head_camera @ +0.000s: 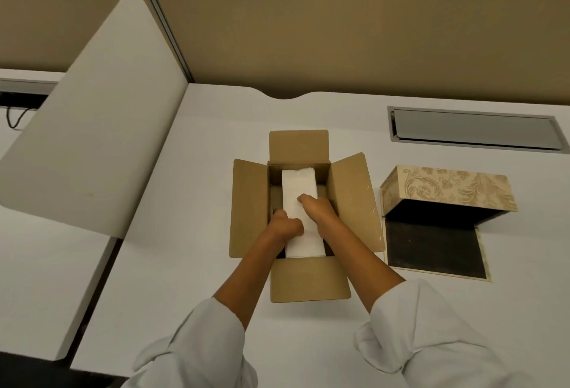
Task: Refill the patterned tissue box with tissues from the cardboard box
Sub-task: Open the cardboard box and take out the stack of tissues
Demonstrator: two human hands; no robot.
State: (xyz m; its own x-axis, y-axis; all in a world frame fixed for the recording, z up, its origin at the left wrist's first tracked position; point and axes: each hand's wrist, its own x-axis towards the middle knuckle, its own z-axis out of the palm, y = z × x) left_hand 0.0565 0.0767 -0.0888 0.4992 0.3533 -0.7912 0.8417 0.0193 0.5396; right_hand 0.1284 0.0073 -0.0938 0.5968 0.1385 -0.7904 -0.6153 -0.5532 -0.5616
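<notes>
An open cardboard box (249, 208) sits mid-desk with all flaps folded out. Inside it lies a white stack of tissues (298, 185). My left hand (285, 225) grips the stack's left side and my right hand (317, 210) grips its right side, thumbs on top. The near end of the stack is raised toward the box's rim. To the right stands the patterned tissue box (447, 187), beige with a floral print, tipped open so its dark inside faces me, with its dark base panel (431, 248) flat on the desk.
The white desk (191, 202) has a grey cable hatch (475, 128) at the back right. A pale divider panel (92, 109) rises on the left, and a tan partition wall stands behind. A black cable hangs at far left.
</notes>
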